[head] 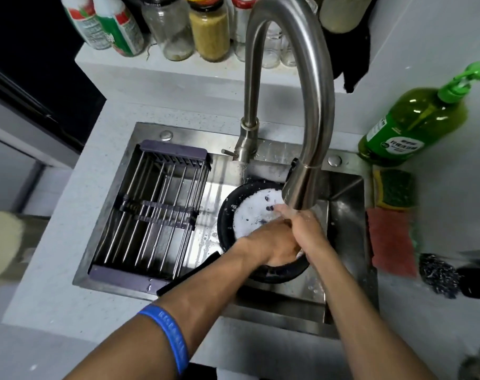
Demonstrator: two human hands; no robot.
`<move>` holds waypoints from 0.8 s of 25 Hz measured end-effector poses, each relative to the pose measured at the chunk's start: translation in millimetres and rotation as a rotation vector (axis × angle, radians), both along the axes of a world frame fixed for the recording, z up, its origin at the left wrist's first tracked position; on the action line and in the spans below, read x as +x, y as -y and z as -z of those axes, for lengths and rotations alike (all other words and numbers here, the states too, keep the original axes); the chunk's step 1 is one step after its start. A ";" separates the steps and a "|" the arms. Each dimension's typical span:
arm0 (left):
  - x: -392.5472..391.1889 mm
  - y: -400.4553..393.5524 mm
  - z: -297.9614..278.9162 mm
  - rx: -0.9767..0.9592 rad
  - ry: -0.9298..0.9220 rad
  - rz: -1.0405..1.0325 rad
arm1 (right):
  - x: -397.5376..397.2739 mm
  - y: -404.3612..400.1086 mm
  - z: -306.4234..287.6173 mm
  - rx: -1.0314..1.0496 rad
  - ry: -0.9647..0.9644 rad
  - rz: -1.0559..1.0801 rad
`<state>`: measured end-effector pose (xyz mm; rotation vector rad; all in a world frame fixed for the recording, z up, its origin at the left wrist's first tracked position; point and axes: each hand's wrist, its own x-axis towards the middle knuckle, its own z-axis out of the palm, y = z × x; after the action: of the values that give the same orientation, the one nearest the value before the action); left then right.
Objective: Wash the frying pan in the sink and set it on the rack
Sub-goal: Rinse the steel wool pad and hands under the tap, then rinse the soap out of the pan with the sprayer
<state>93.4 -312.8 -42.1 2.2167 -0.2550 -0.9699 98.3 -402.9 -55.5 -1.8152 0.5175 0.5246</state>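
A black frying pan [224, 215] sits in the steel sink [346, 212], white foam covering its inside. Its black handle [189, 272] points to the lower left, over the sink's edge. Both my hands are over the pan, under the faucet head [302, 185]. My right hand [302, 224] stretches its fingers straight toward the spout. My left hand [269, 242] lies palm down in the near part of the pan, and its fingers are hidden under my right wrist. The metal rack [151, 212] spans the sink's left half and holds nothing.
A green dish soap bottle [411, 127] stands on the counter at the right. Below it lie a yellow-green sponge [395, 187], a red cloth [392, 242] and a steel scourer [439, 275]. Jars and bottles [211, 31] line the back ledge.
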 end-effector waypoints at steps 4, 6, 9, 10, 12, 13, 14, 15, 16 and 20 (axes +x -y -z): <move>-12.2 -8.7 2.3 -0.461 -0.174 -0.454 | -30.3 -8.6 -0.7 0.164 0.152 0.089; -30.3 -6.7 8.1 -0.656 -0.292 -0.843 | -51.9 -4.4 -16.4 0.341 0.144 0.021; -58.8 -32.2 18.5 -0.597 -0.229 -1.099 | -40.4 22.2 -60.4 0.502 0.140 0.061; -70.8 -53.0 25.2 -0.398 -0.072 -0.997 | -28.5 30.4 -77.1 0.418 0.208 0.057; -93.1 -96.0 44.4 0.090 0.196 -0.634 | -14.7 40.5 -114.7 0.066 0.479 -0.194; -101.9 -112.5 51.5 0.290 0.232 -0.463 | -10.2 38.5 -128.0 -0.171 0.573 -0.290; -107.6 -125.2 57.7 0.429 0.206 -0.349 | -3.7 34.0 -136.3 -0.398 0.637 -0.347; -110.9 -132.6 62.7 0.507 0.159 -0.288 | 4.3 28.6 -141.2 -0.517 0.673 -0.360; -111.2 -136.3 66.8 0.534 0.125 -0.267 | 7.8 21.0 -146.2 -0.573 0.656 -0.355; -103.8 -142.0 78.4 0.502 0.126 -0.256 | 21.7 8.7 -129.1 -0.664 0.535 -0.381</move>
<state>-10.4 -170.8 -120.5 2.6842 0.2418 -0.8163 120.0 -411.6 73.6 -2.5985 -0.0483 0.0875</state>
